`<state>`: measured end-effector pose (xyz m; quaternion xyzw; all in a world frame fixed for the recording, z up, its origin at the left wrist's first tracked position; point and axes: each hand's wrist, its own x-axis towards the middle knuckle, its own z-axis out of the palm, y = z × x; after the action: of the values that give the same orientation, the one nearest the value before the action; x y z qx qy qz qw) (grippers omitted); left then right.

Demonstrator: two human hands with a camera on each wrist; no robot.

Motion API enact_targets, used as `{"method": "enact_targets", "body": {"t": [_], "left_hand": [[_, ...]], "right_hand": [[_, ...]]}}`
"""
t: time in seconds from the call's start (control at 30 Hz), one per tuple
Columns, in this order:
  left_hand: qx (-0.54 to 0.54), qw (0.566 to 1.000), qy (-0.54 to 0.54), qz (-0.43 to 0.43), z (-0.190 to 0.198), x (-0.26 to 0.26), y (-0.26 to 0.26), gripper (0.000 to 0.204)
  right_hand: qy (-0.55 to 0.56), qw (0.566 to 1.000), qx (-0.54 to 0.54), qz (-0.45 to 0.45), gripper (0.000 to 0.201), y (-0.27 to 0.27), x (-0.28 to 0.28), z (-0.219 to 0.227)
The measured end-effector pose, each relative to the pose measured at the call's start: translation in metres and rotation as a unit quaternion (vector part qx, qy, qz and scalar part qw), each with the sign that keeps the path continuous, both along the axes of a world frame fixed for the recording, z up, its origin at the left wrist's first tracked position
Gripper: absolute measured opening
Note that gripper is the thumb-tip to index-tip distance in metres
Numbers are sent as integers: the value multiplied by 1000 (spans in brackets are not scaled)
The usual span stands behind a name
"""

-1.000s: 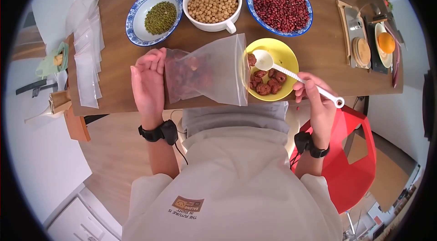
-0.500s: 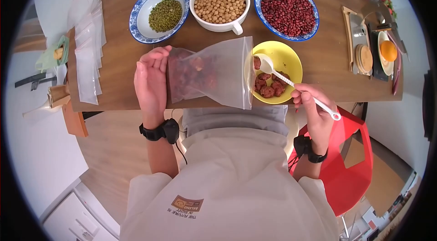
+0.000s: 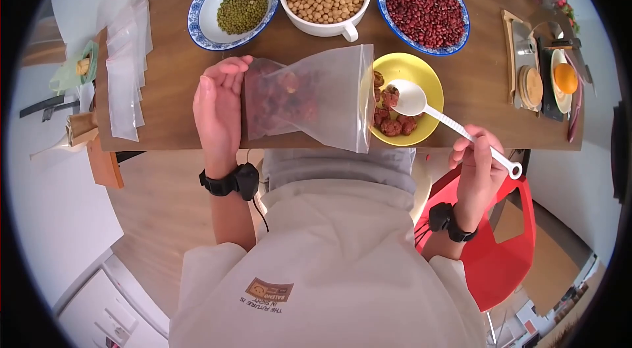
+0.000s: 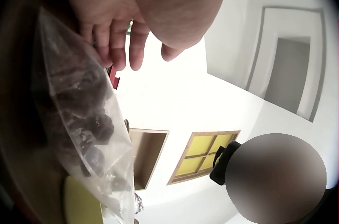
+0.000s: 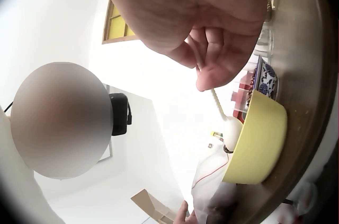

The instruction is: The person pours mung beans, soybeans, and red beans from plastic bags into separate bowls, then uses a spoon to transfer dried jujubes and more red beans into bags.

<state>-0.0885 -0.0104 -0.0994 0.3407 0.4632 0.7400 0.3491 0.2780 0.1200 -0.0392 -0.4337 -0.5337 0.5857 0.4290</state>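
My right hand (image 3: 480,157) pinches the handle of a white long-handled spoon (image 3: 454,125), its scoop inside a yellow bowl (image 3: 428,72). Several wrinkled red dates (image 3: 391,127) lie in that bowl, one right at the scoop's left edge. A clear zip bag (image 3: 329,98) lies on its side with more dates in its far left part; its mouth overlaps the bowl's left rim. Beside the bag's bottom end, my left hand (image 3: 220,104) rests palm up with loosely bent fingers and nothing in them. In the left wrist view, the fingertips (image 4: 136,62) are close to the bag.
Behind stand a blue-patterned bowl of green beans (image 3: 201,29), a white pot of chickpeas (image 3: 309,29) and a bowl of red beans (image 3: 464,25). Flat plastic bags (image 3: 124,98) lie at the left. A tray with a wooden lid (image 3: 530,85) and an orange (image 3: 565,78) are on the right.
My right hand has moved right with the spoon, drawing its scoop away from the bag's mouth. A date now sits at the scoop's edge. The left hand stays by the bag.
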Motion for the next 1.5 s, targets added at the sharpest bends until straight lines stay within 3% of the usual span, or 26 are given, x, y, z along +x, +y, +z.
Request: {"method": "enact_targets", "body": {"t": [0.07,0.2,0.27,0.33,0.47,0.57,0.73,0.8,0.93,1.1,1.17,1.2,1.27,1.4,1.5], "left_hand": [[-3,1000,7,1,0,1,0,47],[4,1000,5,0,-1,1,1,47],[10,1000,5,1,0,0,1,47],[2,1000,4,2,0,1,0,47],[-4,1000,10,11,2,2,1,47],[3,1000,2,21,2,2,2,43],[-3,1000,6,1,2,0,2,47],[-2,1000,1,15,4,3,2,45],[0,1000,-6,25,4,4,3,43],[-2,1000,-7,24,5,4,3,42],[-2,1000,-15,23,5,5,4,42],[0,1000,-10,24,5,4,4,42],[2,1000,-5,25,4,5,4,42],[-4,1000,-1,29,5,5,3,42],[-3,1000,1,28,6,5,4,43]], "right_hand": [[1,1000,10,14,33,-7,-4,10],[-22,991,39,126,24,-18,-23,27],[-108,948,192,230,20,-9,-33,29],[-130,936,204,257,18,-10,-38,38],[-109,946,225,205,16,-6,-15,26],[-131,976,159,71,16,-5,-9,28],[-207,949,191,144,22,8,-20,8],[-82,992,-3,96,24,5,-22,-1],[-23,997,-64,47,30,12,-19,-9],[-73,995,-11,69,29,10,-16,-4],[-141,964,134,179,27,13,-18,0],[-143,964,132,178,27,11,-18,0],[-81,989,5,123,25,10,-19,-1],[-25,997,-49,62,31,15,-16,-11],[-38,995,-56,69,34,16,-16,-11]]}}
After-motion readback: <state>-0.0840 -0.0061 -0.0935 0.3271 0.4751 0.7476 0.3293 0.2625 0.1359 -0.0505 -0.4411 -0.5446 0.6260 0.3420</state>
